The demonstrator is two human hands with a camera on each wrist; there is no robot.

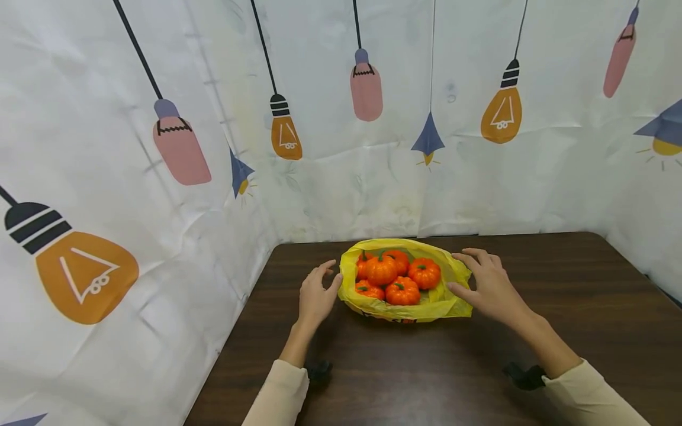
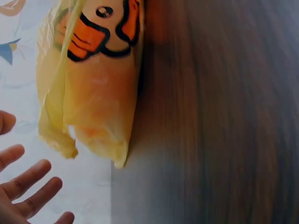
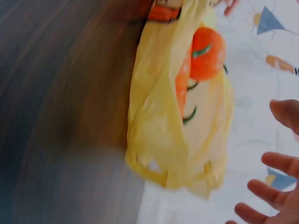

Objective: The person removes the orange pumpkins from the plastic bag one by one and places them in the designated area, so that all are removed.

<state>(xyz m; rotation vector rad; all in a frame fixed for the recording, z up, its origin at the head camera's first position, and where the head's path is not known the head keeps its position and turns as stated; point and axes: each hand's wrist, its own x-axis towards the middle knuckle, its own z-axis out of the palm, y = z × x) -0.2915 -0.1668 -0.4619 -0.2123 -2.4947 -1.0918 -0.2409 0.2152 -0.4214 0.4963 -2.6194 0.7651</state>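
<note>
One thin, crinkled yellow plastic bag (image 1: 444, 310), mouth spread into rough oval, on dark wood-grain tabletop (image 1: 405, 367), toward twelve o'clock edge. Inside: six visible orange pumpkins (image 1: 402, 291), glossy, ribbed, squat, green-stemmed, heaped mostly toward nine o'clock. Left hand (image 1: 317, 297) at bag's nine o'clock, right hand (image 1: 489, 289) at three; both hands wide, fingers spread.

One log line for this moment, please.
yellow bag: on table, mouth open | orange pumpkins: inside bag | left grip: holding nothing, beside bag | right grip: holding nothing, beside bag
</note>
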